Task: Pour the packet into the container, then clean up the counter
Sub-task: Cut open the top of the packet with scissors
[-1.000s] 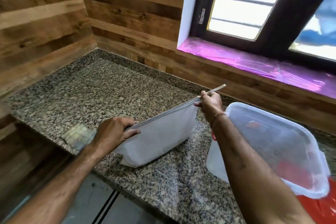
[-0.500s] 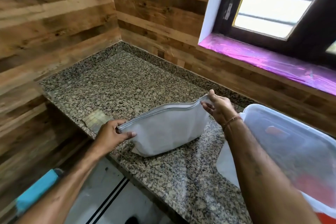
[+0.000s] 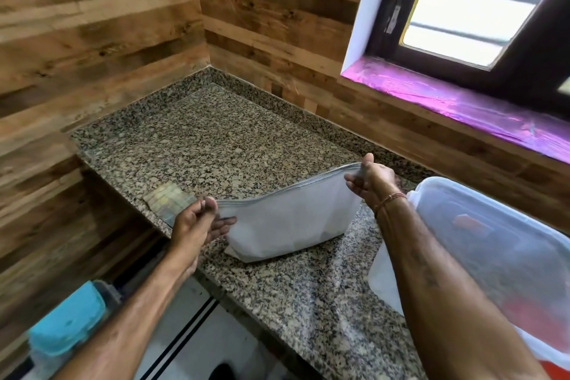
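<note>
A: A corner of wood-plank wall (image 3: pixel 92 25) and a speckled granite table (image 3: pixel 197 145) beneath a dark-framed window (image 3: pixel 462 9). Is that the scene?

B: Yes. The sill (image 3: pixel 462 105) under the glass wears a shiny purple film, and daylight falls across the stone.

A: And the packet?

B: The white packet (image 3: pixel 290 225) stands on its bottom edge on the table, near the front edge. A person, seen from above, stretches its long top seam between both hands.

A: How is it held?

B: The left grip (image 3: pixel 197 225) pinches the seam's left end between thumb and fingers. The right grip (image 3: pixel 370 182) pinches the higher right end, so the top edge slopes up to the right. A thin thread band (image 3: pixel 388 199) circles the right wrist.

A: Where is the container?

B: The translucent plastic container (image 3: pixel 493 241) sits at the right, near the packet's right end and partly behind the right forearm. Something red shows through it, but I cannot tell what it is.

A: Anything else?

B: A small yellowish pad (image 3: pixel 166 200), blurred, lies on the table just behind the left grip. A blue object (image 3: pixel 68 321) sits at lower left, below table level.
</note>
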Tool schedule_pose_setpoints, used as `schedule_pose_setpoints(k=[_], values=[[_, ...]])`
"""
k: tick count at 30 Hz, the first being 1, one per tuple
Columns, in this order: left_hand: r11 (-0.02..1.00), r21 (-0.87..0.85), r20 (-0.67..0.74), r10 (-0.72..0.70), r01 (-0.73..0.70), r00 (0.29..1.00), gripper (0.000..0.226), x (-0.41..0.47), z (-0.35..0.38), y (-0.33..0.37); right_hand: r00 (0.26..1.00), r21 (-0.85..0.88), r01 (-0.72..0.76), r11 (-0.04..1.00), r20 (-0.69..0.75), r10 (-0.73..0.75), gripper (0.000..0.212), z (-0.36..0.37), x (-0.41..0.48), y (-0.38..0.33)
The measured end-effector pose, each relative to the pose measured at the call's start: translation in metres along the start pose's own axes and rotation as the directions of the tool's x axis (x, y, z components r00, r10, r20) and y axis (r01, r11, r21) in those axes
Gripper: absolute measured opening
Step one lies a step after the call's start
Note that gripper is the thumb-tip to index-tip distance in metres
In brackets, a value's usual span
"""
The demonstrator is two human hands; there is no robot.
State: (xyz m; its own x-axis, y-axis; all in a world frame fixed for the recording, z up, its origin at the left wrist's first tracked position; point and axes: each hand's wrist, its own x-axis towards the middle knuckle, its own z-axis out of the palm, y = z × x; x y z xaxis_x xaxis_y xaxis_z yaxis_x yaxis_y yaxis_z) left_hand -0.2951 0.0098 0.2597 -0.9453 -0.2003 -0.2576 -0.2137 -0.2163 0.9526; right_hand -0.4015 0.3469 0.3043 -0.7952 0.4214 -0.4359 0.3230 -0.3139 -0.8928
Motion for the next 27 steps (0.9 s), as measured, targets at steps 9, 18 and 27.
schedule_pose_setpoints(k=[9, 18, 27], values=[[0.882, -0.191, 0.058, -0.428, 0.431, 0.902, 0.030, 0.010, 0.005, 0.011, 0.995, 0.032, -0.006, 0.999, -0.097, 0.009, 0.030, 0.003, 0.002, 0.001], [0.970, 0.222, 0.064, -0.112, 0.095, 0.992, 0.029, 0.004, -0.019, -0.022, 0.992, -0.282, 0.122, 0.952, 0.018, -0.121, 0.038, -0.008, 0.000, -0.001], [0.781, 0.247, 0.168, -0.618, 0.574, 0.768, 0.068, 0.017, -0.005, 0.007, 0.998, -0.620, 0.037, 0.783, 0.061, 0.002, 0.034, -0.020, 0.003, -0.010]])
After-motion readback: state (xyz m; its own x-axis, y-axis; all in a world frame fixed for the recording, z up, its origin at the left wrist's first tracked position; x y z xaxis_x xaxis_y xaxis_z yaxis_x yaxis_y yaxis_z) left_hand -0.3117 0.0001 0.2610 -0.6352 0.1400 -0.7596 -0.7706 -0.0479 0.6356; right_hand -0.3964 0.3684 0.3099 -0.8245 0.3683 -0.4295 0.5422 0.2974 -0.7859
